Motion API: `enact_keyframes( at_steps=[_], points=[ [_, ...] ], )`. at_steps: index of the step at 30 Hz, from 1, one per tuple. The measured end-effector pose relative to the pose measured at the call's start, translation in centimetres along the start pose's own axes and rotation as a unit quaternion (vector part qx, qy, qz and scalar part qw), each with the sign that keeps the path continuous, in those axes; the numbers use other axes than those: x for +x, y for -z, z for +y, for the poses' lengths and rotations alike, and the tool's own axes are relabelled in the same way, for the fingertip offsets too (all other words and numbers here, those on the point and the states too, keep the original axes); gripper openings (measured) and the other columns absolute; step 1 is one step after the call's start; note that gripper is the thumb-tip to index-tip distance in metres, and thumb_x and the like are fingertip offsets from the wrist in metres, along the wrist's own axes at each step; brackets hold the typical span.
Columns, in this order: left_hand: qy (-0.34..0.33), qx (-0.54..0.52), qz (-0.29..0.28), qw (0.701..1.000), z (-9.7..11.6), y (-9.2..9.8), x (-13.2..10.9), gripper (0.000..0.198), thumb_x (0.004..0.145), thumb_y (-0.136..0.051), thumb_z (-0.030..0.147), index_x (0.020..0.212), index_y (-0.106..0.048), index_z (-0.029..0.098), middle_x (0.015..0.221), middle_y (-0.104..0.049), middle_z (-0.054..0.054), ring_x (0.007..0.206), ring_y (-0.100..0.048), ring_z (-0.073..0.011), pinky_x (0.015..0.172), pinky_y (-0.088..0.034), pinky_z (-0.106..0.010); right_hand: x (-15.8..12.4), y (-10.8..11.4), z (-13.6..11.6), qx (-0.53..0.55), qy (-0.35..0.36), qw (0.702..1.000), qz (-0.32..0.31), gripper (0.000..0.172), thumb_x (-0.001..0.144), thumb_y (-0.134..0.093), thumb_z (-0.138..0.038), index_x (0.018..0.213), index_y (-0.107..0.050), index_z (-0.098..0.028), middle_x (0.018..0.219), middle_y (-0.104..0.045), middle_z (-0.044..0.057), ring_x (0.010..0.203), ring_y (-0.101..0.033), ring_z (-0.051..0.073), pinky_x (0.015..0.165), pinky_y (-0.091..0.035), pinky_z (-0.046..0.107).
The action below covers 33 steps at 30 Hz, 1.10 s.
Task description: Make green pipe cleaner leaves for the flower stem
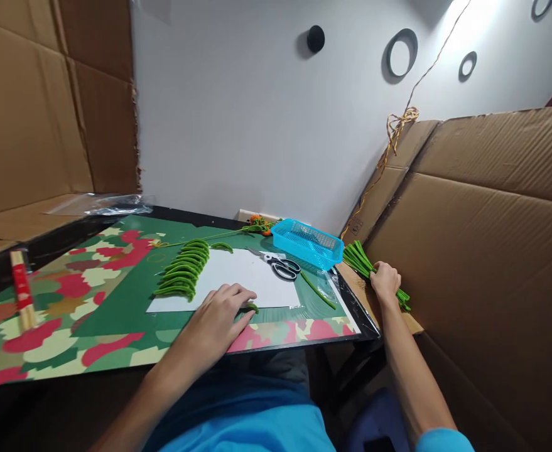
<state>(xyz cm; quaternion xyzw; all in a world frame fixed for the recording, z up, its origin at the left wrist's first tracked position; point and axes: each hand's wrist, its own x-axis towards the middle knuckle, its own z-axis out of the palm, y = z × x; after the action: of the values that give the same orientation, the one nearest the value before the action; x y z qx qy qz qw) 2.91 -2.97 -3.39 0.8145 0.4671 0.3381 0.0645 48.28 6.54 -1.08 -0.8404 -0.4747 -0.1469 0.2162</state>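
My left hand (221, 311) lies flat on the white sheet of paper (238, 276), fingers spread over a short green pipe-cleaner piece (251, 307). My right hand (385, 280) reaches off the table's right edge and closes round a bundle of long green pipe cleaners (360, 258) lying on cardboard. A row of several bent green pipe-cleaner pieces (185, 269) lies at the paper's left edge. Scissors (279, 263) rest on the paper's far right corner.
A blue plastic basket (308, 242) stands behind the scissors. A stem with orange bits (257, 225) lies at the back. One loose green pipe cleaner (318, 290) lies right of the paper. Wrapped chopsticks (22, 289) lie at the left. Cardboard walls (483, 238) close in both sides.
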Motion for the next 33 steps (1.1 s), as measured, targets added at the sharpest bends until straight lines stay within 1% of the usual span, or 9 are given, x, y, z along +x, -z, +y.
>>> enact_keyframes(
  at_steps=[5, 10, 18, 20, 22, 24, 27, 30, 33],
  points=[
    [-0.012, -0.011, 0.026, 1.000, 0.9, 0.5, -0.9, 0.027, 0.102, -0.054, 0.030, 0.121, -0.072, 0.026, 0.120, -0.072, -0.007, 0.115, -0.065, -0.0273, 0.100, -0.047, -0.042, -0.2, -0.2, -0.2, 0.006, 0.015, 1.000, 0.027, 0.024, 0.090, -0.059, -0.015, 0.096, -0.082, -0.013, 0.116, -0.072, 0.021, 0.116, -0.062, 0.034, 0.092, -0.044, 0.039],
    [0.003, -0.047, 0.023, 0.999, 1.3, 1.0, -1.0, 0.025, 0.103, -0.054, 0.034, 0.116, -0.074, 0.025, 0.117, -0.073, -0.007, 0.114, -0.066, -0.0271, 0.100, -0.048, -0.042, -0.8, 0.4, -0.6, 0.054, 0.008, 0.995, 0.088, 0.027, 0.096, -0.052, -0.021, 0.107, -0.075, -0.012, 0.121, -0.068, 0.023, 0.118, -0.059, 0.036, 0.094, -0.042, 0.041],
    [0.076, -0.136, 0.072, 0.985, 1.5, 1.7, -0.9, 0.030, 0.103, -0.051, 0.041, 0.115, -0.073, 0.025, 0.114, -0.073, -0.004, 0.103, -0.068, -0.0233, 0.093, -0.053, -0.036, -1.4, 3.7, -2.6, 0.181, 0.002, 0.973, 0.143, 0.030, 0.101, -0.047, -0.031, 0.119, -0.066, -0.017, 0.109, -0.076, 0.017, 0.095, -0.071, 0.030, 0.080, -0.048, 0.037],
    [0.096, -0.154, 0.073, 0.981, 1.5, 1.9, -1.0, 0.035, 0.104, -0.051, 0.043, 0.130, -0.066, 0.026, 0.114, -0.071, -0.004, 0.093, -0.067, -0.0202, 0.086, -0.054, -0.033, -2.5, 4.9, -4.0, 0.236, 0.080, 0.962, 0.113, 0.023, 0.099, -0.053, -0.036, 0.108, -0.069, -0.021, 0.101, -0.078, 0.009, 0.087, -0.072, 0.023, 0.078, -0.050, 0.031],
    [0.102, -0.165, 0.071, 0.978, 1.6, 2.0, -1.2, 0.045, 0.105, -0.049, 0.044, 0.147, -0.053, 0.027, 0.117, -0.068, -0.005, 0.088, -0.064, -0.0176, 0.082, -0.054, -0.031, -4.6, 6.1, -5.7, 0.361, 0.235, 0.902, 0.027, 0.024, 0.096, -0.058, -0.040, 0.095, -0.071, -0.019, 0.095, -0.077, 0.008, 0.080, -0.070, 0.022, 0.074, -0.052, 0.031],
    [0.096, -0.166, 0.082, 0.978, 1.7, 2.2, -1.4, 0.056, 0.105, -0.049, 0.045, 0.158, -0.039, 0.030, 0.125, -0.065, -0.006, 0.089, -0.062, -0.0164, 0.083, -0.053, -0.030, -7.4, 7.2, -7.5, 0.414, 0.313, 0.854, -0.030, 0.024, 0.098, -0.060, -0.041, 0.096, -0.072, -0.020, 0.095, -0.077, 0.006, 0.077, -0.068, 0.020, 0.069, -0.050, 0.030],
    [0.094, -0.165, 0.095, 0.977, 2.0, 2.5, -1.5, 0.057, 0.106, -0.048, 0.047, 0.160, -0.037, 0.031, 0.127, -0.064, -0.006, 0.090, -0.060, -0.0165, 0.084, -0.051, -0.030, -11.8, 8.2, -9.8, 0.437, 0.360, 0.819, -0.093, 0.022, 0.100, -0.062, -0.038, 0.092, -0.074, -0.022, 0.088, -0.076, 0.003, 0.066, -0.061, 0.016, 0.062, -0.047, 0.028],
    [0.113, -0.187, 0.091, 0.972, 2.3, 2.8, -1.5, 0.044, 0.107, -0.045, 0.050, 0.142, -0.056, 0.027, 0.103, -0.067, -0.003, 0.085, -0.060, -0.0179, 0.078, -0.049, -0.029, -14.3, 8.5, -11.3, 0.466, 0.364, 0.800, -0.105, 0.019, 0.100, -0.064, -0.036, 0.094, -0.076, -0.022, 0.085, -0.075, 0.002, 0.064, -0.058, 0.015, 0.060, -0.045, 0.027],
    [0.130, -0.212, 0.138, 0.959, 2.4, 2.9, -1.5, 0.036, 0.105, -0.048, 0.051, 0.124, -0.061, 0.023, 0.085, -0.061, 0.000, 0.080, -0.059, -0.0183, 0.075, -0.047, -0.028, -14.8, 8.2, -12.0, 0.486, 0.362, 0.788, -0.106, 0.016, 0.098, -0.068, -0.034, 0.093, -0.076, -0.022, 0.084, -0.074, 0.002, 0.062, -0.055, 0.015, 0.059, -0.042, 0.027]
  ],
)
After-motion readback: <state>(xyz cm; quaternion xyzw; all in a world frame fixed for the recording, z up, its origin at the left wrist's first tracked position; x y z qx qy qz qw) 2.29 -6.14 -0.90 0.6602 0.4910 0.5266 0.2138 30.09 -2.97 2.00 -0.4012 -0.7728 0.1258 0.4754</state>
